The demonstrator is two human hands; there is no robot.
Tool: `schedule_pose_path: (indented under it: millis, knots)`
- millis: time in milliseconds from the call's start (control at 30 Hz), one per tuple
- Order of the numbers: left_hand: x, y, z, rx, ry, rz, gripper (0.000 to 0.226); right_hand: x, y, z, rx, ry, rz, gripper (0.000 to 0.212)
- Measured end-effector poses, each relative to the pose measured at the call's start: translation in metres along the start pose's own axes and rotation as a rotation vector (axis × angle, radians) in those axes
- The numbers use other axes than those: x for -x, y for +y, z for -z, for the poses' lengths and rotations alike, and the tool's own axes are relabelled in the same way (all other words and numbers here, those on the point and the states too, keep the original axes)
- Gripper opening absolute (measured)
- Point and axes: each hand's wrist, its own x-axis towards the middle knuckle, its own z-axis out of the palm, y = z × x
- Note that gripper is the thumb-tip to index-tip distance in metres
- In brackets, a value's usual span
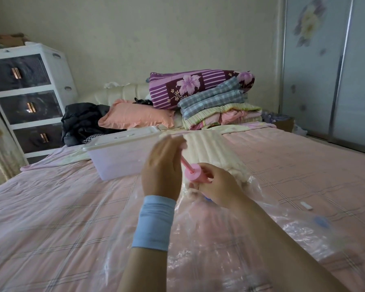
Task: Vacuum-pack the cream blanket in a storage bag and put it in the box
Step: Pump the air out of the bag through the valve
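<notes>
The cream blanket (211, 150) lies rolled inside a clear plastic storage bag (226, 234) on the bed, running away from me. A pink hand pump (195, 174) stands on the bag near its blue valve. My right hand (216, 186) grips the pump's body. My left hand (163, 165), with a light blue wristband, is closed around the top of the pump's rod, which is drawn out. The white translucent box (116, 157) with its lid on sits on the bed just left of the blanket.
The bed (51, 218) has a pink checked sheet. A small white clip (306, 206) and a blue cap (321, 221) lie at right. Folded quilts (209, 100), a pink pillow (135, 114) and dark clothes fill the far end. A white drawer unit (27, 98) stands at left.
</notes>
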Motion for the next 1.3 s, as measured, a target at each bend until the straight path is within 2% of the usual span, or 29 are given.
schedule_pose_path:
  millis: [100, 200, 267, 367, 400, 467, 600, 667, 733, 833, 900, 967, 1100, 1167, 1233, 1300]
  knots:
    - [-0.027, 0.013, 0.020, 0.004, 0.231, -0.060, 0.015, -0.001, 0.003, 0.008, -0.020, -0.041, -0.020, 0.038]
    - [-0.013, 0.006, 0.008, 0.001, 0.242, -0.002, 0.016, 0.001, 0.003, 0.004, -0.007, -0.063, -0.018, 0.037]
    - [0.011, -0.004, -0.009, 0.024, 0.066, 0.048, 0.017, 0.001, 0.001, 0.000, 0.019, -0.037, -0.004, 0.037]
    - [0.039, -0.014, -0.022, 0.051, -0.326, 0.194, 0.016, 0.001, -0.003, -0.004, 0.013, -0.044, -0.014, 0.047]
    - [0.038, -0.014, -0.021, 0.047, -0.353, 0.217, 0.015, 0.001, -0.002, -0.005, 0.011, -0.048, -0.016, 0.046]
    - [0.022, -0.010, -0.012, 0.030, -0.230, 0.159, 0.014, 0.001, -0.001, -0.003, 0.022, -0.018, 0.004, 0.037]
    - [-0.024, 0.010, 0.017, 0.027, 0.188, -0.020, 0.015, 0.000, 0.004, 0.006, 0.013, -0.014, 0.008, 0.042]
    - [-0.025, 0.012, 0.015, 0.036, 0.241, 0.000, 0.016, -0.001, 0.008, 0.005, 0.007, -0.028, -0.004, 0.040]
    - [-0.006, 0.004, 0.001, 0.091, 0.090, 0.064, 0.017, 0.001, 0.007, 0.002, 0.009, -0.014, 0.007, 0.039]
    - [0.029, -0.004, -0.020, 0.160, -0.328, 0.262, 0.016, 0.002, 0.002, -0.001, -0.011, -0.015, 0.004, 0.031]
    - [0.033, -0.003, -0.022, 0.166, -0.379, 0.341, 0.014, 0.004, -0.001, -0.001, -0.023, -0.023, -0.005, 0.030]
    - [0.018, 0.002, -0.012, 0.139, -0.234, 0.276, 0.012, 0.005, -0.001, 0.000, -0.006, -0.007, 0.014, 0.026]
    - [-0.024, 0.015, 0.013, 0.045, 0.157, 0.057, 0.017, 0.004, 0.003, 0.006, -0.037, -0.027, 0.002, 0.032]
    - [-0.024, 0.012, 0.011, 0.058, 0.212, 0.044, 0.015, 0.004, 0.005, 0.006, -0.028, -0.030, 0.006, 0.031]
    - [-0.005, 0.003, -0.002, 0.109, 0.086, 0.091, 0.015, 0.003, 0.004, 0.002, -0.018, -0.016, 0.017, 0.029]
    - [0.022, -0.006, -0.016, 0.144, -0.190, 0.225, 0.014, 0.002, 0.002, -0.003, -0.003, -0.017, 0.010, 0.022]
